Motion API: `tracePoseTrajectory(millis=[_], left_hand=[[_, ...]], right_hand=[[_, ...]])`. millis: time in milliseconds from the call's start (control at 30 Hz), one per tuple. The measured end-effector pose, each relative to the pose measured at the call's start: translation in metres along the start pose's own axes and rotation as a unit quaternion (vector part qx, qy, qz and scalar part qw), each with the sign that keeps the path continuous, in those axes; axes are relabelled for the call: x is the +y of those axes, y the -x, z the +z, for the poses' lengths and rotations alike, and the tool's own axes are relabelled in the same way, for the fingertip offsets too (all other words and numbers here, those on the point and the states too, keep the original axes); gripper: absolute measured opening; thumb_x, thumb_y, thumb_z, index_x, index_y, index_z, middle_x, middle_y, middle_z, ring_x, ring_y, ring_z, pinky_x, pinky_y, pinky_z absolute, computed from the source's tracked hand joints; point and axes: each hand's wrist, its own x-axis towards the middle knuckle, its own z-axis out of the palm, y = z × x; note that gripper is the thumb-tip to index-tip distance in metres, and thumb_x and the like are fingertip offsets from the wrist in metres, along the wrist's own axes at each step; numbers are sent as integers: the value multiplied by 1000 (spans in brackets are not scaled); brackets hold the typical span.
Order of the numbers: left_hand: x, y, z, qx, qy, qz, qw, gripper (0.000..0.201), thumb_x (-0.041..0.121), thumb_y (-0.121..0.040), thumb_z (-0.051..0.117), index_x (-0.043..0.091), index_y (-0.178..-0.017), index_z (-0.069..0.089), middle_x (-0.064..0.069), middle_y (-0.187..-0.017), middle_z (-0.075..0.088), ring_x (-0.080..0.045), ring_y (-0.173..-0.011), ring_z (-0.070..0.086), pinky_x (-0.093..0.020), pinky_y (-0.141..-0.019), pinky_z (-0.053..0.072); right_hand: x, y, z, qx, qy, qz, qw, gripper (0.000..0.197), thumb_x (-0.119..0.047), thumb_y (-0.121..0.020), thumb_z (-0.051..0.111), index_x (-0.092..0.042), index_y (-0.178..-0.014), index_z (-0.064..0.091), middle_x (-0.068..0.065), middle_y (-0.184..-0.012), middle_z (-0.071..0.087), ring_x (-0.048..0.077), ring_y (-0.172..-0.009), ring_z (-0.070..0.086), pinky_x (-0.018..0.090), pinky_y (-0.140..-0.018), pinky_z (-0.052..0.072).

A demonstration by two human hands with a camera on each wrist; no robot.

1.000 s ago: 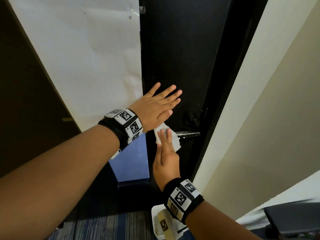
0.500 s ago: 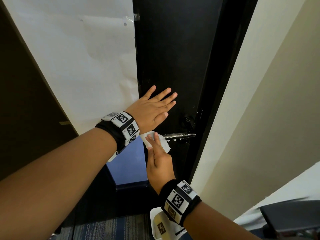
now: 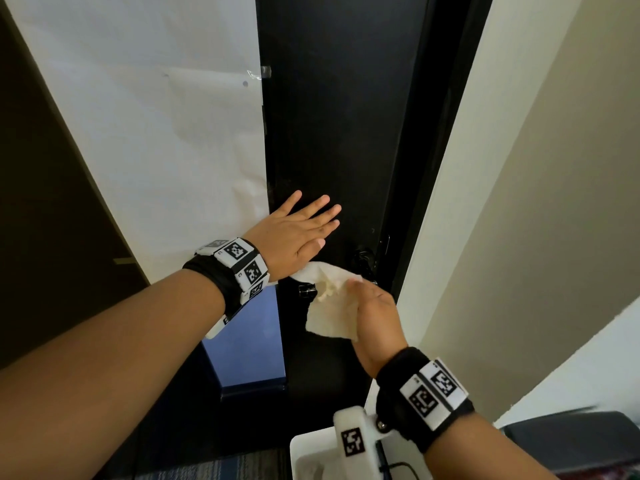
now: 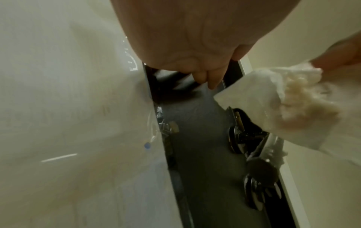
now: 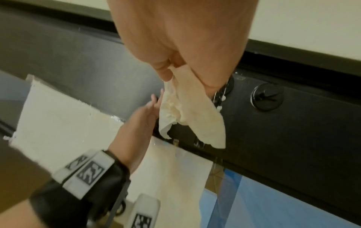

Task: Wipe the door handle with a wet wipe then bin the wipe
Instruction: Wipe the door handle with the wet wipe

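The wet wipe (image 3: 330, 306) sat bunched over the door handle (image 3: 307, 291), gripped by the right hand (image 3: 375, 315) to rub the lever. The left hand (image 3: 294, 235) lay flat, fingers straight, on the black door (image 3: 339, 133), apparently steadying it.

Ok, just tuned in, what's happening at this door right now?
A person is cleaning the lever handle of a dark door. The left hand lies flat against the door with straight fingers, bracing it. The right hand grips a crumpled white wipe bunched over the handle, so only the handle's free end shows. The wipe is in use, not binned yet. A white bin sits on the floor just below.
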Motion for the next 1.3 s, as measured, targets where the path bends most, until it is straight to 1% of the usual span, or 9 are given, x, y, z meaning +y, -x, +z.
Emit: tracePoseTrajectory(millis=[133, 300, 400, 500, 633, 800, 967, 1100, 1300], left_hand=[[3, 0, -4, 13, 73, -7, 997, 59, 41, -94, 8, 24, -147, 27, 8, -158, 16, -2, -143, -9, -33, -116, -16], [17, 7, -17, 34, 187, -88, 978, 45, 35, -92, 51, 28, -136, 47, 4, -155, 29, -14, -147, -3, -33, -116, 3], [29, 11, -24, 51, 226, -105, 967, 48, 32, -85, 63, 30, -131, 50, 5, -146, 43, -15, -141, 26, -25, -111, 18], [37, 12, -24, 47, 245, -80, 965, 53, 31, -80, 67, 33, -129, 48, 10, -130, 55, -10, -119, 50, -30, -100, 43], [36, 15, -18, 46, 295, -78, 951, 51, 20, -79, 70, 28, -125, 50, 14, -119, 57, -2, -110, 55, -21, -94, 46], [32, 14, -13, 86, 394, -160, 901, 30, 21, -90, 59, 20, -119, 62, 7, -93, 69, -1, -91, 63, -13, -87, 45], [34, 10, -14, 87, 394, -160, 901, 10, 21, -88, 61, 17, -87, 70, 8, -77, 66, -3, -74, 61, -14, -72, 48], [34, 8, -15, 107, 402, -176, 892, 7, 15, -85, 63, 13, -82, 68, 8, -74, 63, 2, -68, 57, -7, -65, 44], [34, 10, -13, 118, 381, -206, 894, 6, 15, -82, 63, 11, -79, 66, -1, -79, 67, -13, -78, 64, -31, -77, 55]], right_hand=[[-12, -6, -19, 11, -33, 24, 999, 38, -25, -81, 52, -8, -110, 69, 26, -116, 66, 44, -107, 63, 65, -93, 47], [-20, -10, -31, -9, -11, 23, 1000, 38, -7, -84, 43, -7, -112, 68, 27, -115, 66, 45, -106, 63, 62, -92, 50], [-24, -14, -31, -16, 3, 26, 1000, 39, -5, -85, 42, -6, -115, 67, 25, -115, 67, 43, -106, 64, 59, -93, 51], [-28, -17, -30, -28, 14, 30, 999, 39, -7, -86, 42, -7, -117, 66, 23, -115, 68, 41, -107, 64, 56, -94, 51], [-35, -17, -33, -41, 12, 29, 999, 37, -5, -89, 41, -5, -117, 66, 23, -115, 68, 41, -108, 64, 54, -96, 51], [-41, -16, -37, -65, 1, 31, 997, 36, -5, -90, 42, -3, -118, 65, 23, -116, 68, 41, -109, 63, 53, -97, 50], [-43, -15, -35, -74, 14, 32, 997, 32, -7, -93, 43, -4, -116, 65, 21, -115, 69, 39, -108, 65, 52, -96, 51], [-42, -16, -33, -47, 39, 47, 997, 25, -16, -95, 51, -5, -110, 68, 19, -112, 70, 34, -102, 68, 50, -93, 54], [-39, -21, -32, 53, 32, 89, 994, 24, -20, -90, 60, -2, -106, 65, 15, -103, 69, 33, -95, 69, 47, -83, 59]])
